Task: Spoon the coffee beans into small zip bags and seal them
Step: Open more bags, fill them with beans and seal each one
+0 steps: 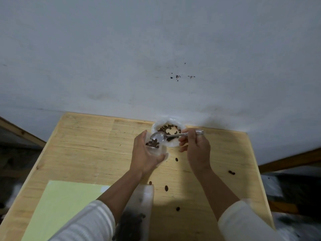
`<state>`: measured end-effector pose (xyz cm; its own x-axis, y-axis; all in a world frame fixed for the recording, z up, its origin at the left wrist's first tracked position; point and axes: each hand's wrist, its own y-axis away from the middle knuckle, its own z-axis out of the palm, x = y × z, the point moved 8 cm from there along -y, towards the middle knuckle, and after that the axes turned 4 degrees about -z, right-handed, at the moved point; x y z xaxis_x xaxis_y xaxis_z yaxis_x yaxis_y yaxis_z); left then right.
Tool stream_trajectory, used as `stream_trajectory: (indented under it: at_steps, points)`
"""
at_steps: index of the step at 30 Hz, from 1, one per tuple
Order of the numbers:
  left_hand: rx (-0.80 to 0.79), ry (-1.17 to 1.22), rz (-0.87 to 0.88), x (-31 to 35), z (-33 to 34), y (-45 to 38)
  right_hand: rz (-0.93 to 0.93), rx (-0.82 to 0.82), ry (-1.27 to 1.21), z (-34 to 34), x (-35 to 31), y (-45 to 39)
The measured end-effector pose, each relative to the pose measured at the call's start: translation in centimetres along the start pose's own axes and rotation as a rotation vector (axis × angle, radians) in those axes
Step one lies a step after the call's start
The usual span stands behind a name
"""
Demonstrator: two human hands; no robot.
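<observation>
The left hand (145, 153) is wrapping its grip around a small clear zip bag (154, 145), fingers curled closed on it, with coffee beans (153, 143) already lying inside. The right hand (196, 148), at three o'clock from the bag, is pinching the handle of a metal spoon (159, 136); the spoon's bowl is hovering just over the bag's mouth. At twelve o'clock from the hands, a white bowl (156, 126) holding more beans is sitting at the far edge of the wooden surface (86, 145). Loose beans are lying scattered toward five o'clock. A pale green sheet (66, 206) is lying at seven o'clock, and another bag with beans (137, 220) is resting at six o'clock.
</observation>
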<state>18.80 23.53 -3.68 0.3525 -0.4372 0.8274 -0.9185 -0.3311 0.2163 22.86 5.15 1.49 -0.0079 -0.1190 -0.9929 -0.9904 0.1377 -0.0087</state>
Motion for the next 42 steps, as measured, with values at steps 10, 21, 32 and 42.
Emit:
stream_trajectory:
  at_steps: [10,21,32,42]
  points:
    - [-0.006,0.025,0.006,-0.2,0.1,0.1,0.305,0.316,0.372,-4.0,5.3,-2.6]
    - [-0.028,0.024,-0.039,-0.2,0.8,-0.4,0.645,0.347,-0.209,0.2,9.7,-2.7]
    - [-0.029,0.026,-0.047,-0.4,1.1,-0.6,0.343,0.281,-0.110,-1.9,4.4,-3.5]
    - [-0.035,0.031,-0.044,-0.3,0.9,-0.6,0.177,0.268,0.162,-2.3,1.9,-2.3]
